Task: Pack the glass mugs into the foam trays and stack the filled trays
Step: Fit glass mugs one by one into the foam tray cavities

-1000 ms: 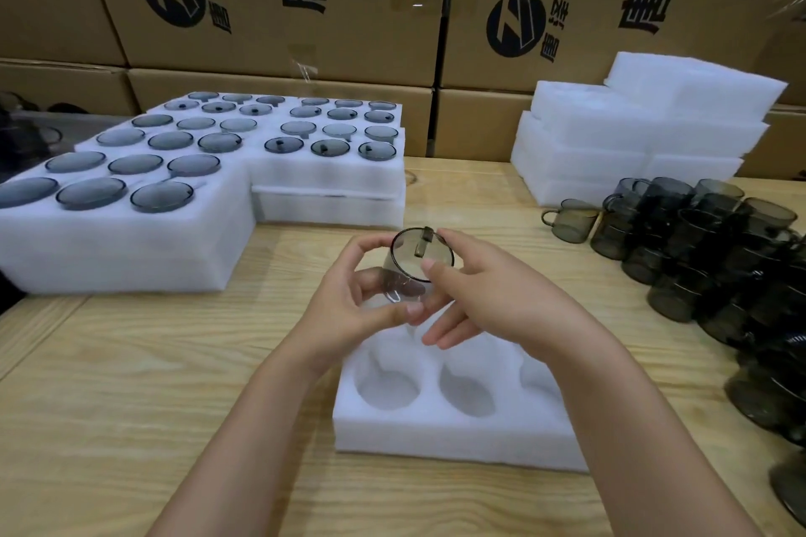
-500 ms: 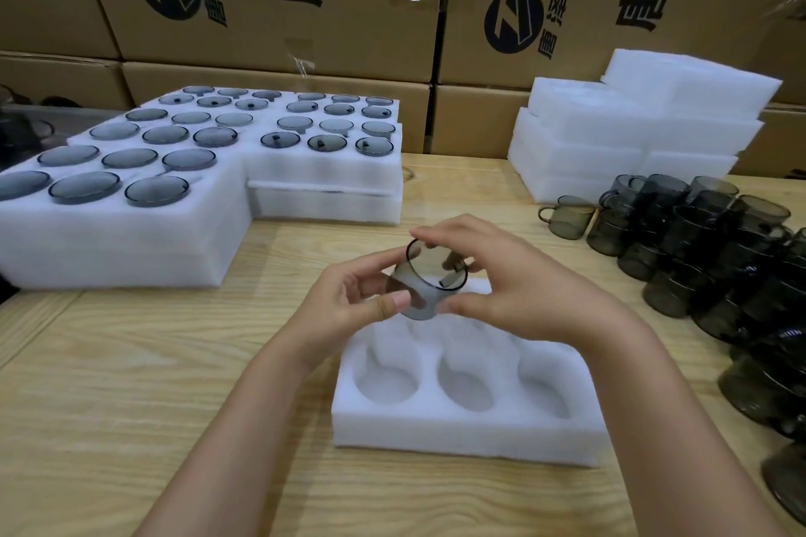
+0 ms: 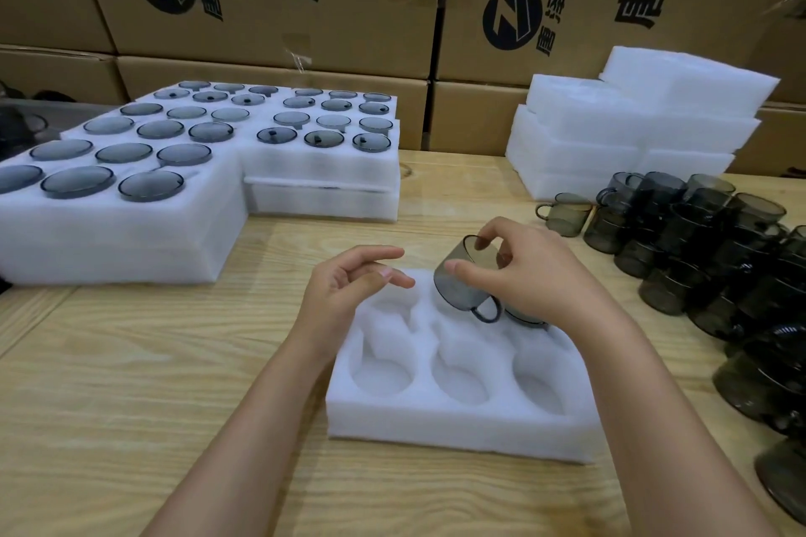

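The right hand (image 3: 532, 270) pinches a tilted glass mug (image 3: 455, 292) over the far row of the foam tray (image 3: 458, 425) on the worktop (image 3: 131, 362); the left hand (image 3: 344, 288), fingers relaxed, holds nothing beside it.

I log the mug (image 3: 462, 279) pinched in the fingers (image 3: 493, 233) of the right hand (image 3: 538, 272), tilted over the back row of the foam tray (image 3: 458, 427). Left of those fingers and farther back sit filled trays (image 3: 131, 240); right of them loose mugs (image 3: 693, 240), spare foam (image 3: 610, 144) behind.
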